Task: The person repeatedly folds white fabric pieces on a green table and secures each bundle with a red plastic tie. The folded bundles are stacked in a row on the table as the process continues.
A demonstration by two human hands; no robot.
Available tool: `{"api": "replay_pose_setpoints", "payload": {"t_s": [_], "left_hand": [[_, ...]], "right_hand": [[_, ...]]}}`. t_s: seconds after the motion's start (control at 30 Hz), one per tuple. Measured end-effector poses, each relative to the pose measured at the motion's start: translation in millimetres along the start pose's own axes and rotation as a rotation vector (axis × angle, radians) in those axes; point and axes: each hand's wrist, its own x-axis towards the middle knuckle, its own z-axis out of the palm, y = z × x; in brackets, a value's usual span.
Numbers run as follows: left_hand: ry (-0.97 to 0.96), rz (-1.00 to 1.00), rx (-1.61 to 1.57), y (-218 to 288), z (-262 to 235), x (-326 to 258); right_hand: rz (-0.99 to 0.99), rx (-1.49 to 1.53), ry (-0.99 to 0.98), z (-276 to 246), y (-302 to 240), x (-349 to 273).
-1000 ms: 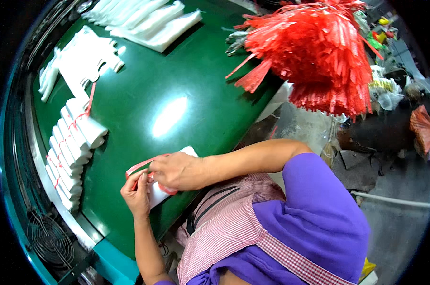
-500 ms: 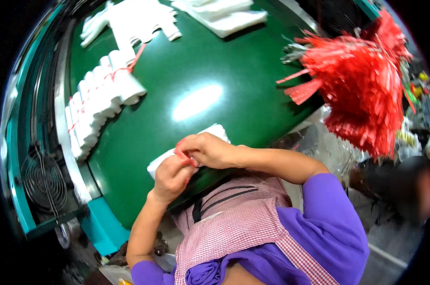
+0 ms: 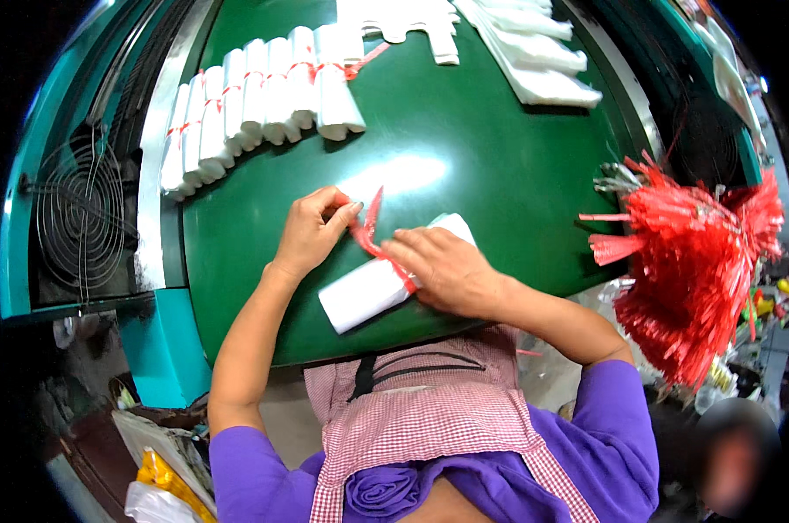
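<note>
A rolled bundle of white plastic bags (image 3: 357, 299) lies slantwise on the green tabletop close to me, with a red plastic ribbon (image 3: 373, 241) around its middle. My left hand (image 3: 314, 228) is left of the bundle, thumb and fingers pinching one end of the ribbon. Another ribbon end sticks up beside it. My right hand (image 3: 447, 270) lies over the bundle's right part, fingers stretched out and slightly blurred, touching the ribbon by the tie. It covers part of the roll.
Several tied white rolls (image 3: 255, 96) stand in a row at the far left. Loose white bags (image 3: 534, 52) lie in stacks at the back. A large bunch of red ribbon strips (image 3: 691, 270) hangs at the right. A round wire fan guard (image 3: 85, 218) is at the left.
My hands have parted from close together over the bundle. The tied ribbon now shows, its end in my left hand, and my right hand rests on the roll. The view has shifted.
</note>
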Motion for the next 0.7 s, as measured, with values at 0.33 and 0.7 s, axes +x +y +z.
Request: {"api": "replay_pose_setpoints", "payload": {"t_s": [0.33, 0.7], "left_hand": [[0.264, 0.751, 0.653, 14, -17, 100], [0.389, 0.407, 0.660, -41, 7, 130]], "right_hand": [[0.417, 0.985, 0.409, 50, 170, 155], [0.424, -0.589, 0.244, 26, 319, 236]]}}
